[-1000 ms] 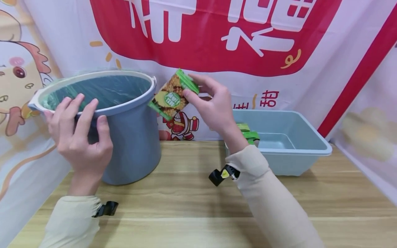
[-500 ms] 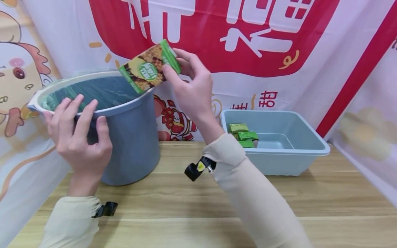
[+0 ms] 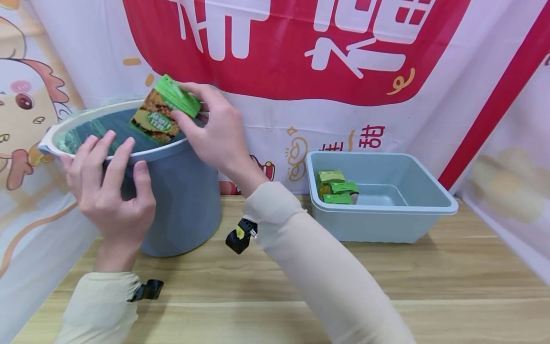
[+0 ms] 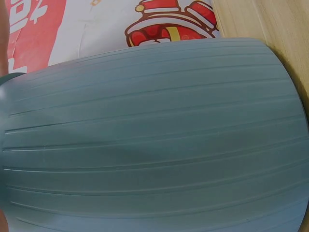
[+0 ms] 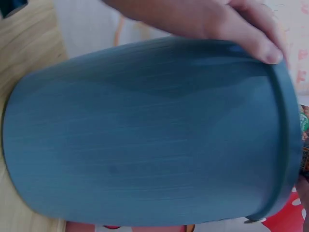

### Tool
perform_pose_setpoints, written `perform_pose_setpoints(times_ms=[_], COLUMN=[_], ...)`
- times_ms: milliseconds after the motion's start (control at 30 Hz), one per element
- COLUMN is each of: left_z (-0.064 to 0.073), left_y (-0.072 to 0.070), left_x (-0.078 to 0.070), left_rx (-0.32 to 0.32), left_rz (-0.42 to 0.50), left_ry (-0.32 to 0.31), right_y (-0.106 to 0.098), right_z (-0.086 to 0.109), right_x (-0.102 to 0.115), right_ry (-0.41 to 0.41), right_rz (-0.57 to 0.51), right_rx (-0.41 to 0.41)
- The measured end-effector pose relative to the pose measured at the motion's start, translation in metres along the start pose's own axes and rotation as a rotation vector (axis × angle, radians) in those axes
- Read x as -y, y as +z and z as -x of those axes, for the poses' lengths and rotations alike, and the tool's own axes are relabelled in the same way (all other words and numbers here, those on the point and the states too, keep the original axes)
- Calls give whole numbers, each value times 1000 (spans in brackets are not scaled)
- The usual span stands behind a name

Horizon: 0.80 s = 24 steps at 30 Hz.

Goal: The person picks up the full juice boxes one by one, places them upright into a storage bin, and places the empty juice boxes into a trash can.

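Note:
My right hand pinches a small green snack packet with a brown food picture, thumb on its front. The packet hangs tilted over the mouth of a blue-grey trash can lined with a thin green plastic bag. At the can's near left rim, my left hand holds on, with its thumb outside. In the right wrist view, the left hand lies along the rim, and part of the packet shows beyond it. The left wrist view is mostly the can's ribbed wall.
Right of the can stands a pale blue rectangular plastic bin, with several green packets at its left end. Both containers stand on a wooden table. A printed red and white cloth hangs close behind them.
My right hand has carried the packet leftward from the gap between the containers, up and then down over the can's mouth. The left hand has stayed at the rim.

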<state>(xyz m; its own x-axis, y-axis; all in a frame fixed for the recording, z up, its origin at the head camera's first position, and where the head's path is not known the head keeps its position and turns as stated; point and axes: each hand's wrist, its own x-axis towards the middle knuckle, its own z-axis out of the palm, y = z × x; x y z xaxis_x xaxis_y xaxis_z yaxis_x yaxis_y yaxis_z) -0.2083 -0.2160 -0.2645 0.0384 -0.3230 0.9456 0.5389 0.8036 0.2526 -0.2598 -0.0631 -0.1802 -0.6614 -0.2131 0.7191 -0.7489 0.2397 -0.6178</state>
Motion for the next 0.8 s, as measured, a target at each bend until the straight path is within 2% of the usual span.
perform_pose_setpoints(times_ms=[133,333,567,800], left_z=[0,0,0,-1], left_y=[1,1,1,1], left_x=[1,1,-2,-3], left_rx=[-7,-10,-31,-41], left_rz=[3,8,12,18], left_ry=[5,8,1,2], right_y=[6,8,4,2], right_z=[-1,-4,-10,-12], right_x=[-1,3,8,9], right_ry=[-22,31,100,100], right_rz=[157,301,364,389], right_rx=[98,228,301,331])
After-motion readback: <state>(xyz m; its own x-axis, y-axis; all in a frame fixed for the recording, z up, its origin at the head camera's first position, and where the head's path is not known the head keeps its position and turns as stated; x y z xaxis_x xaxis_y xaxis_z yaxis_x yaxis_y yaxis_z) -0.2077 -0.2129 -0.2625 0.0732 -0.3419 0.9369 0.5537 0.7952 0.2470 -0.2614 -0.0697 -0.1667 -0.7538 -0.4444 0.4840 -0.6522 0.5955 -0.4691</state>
